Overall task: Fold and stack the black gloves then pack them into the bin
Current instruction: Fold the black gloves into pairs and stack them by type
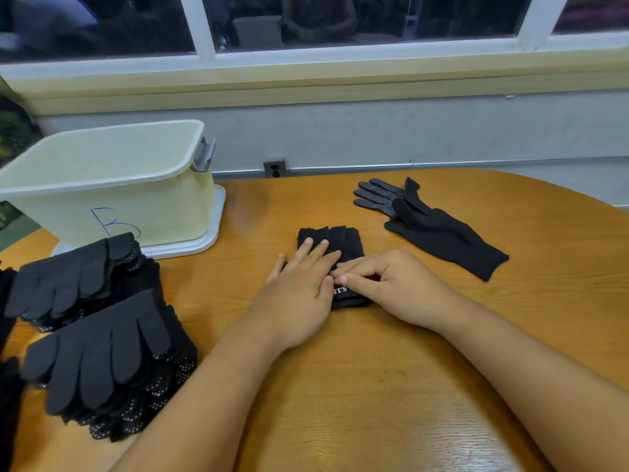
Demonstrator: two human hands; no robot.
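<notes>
A folded black glove (343, 241) lies at the middle of the wooden table (340, 386). My left hand (299, 291) lies flat on its left part with straight fingers pressing it down. My right hand (384, 284) pinches the glove's near cuff edge between thumb and curled fingers. A loose pair of black gloves (439, 229), one showing its white-dotted palm, lies to the right. Two piles of black gloves (98, 338) sit at the left. The pale bin (112, 189) stands at the back left, with nothing seen inside.
The bin stands on its white lid (204, 243). A wall with a power outlet (275, 167) and a window runs behind the table. More dark fabric (8, 386) shows at the far left edge.
</notes>
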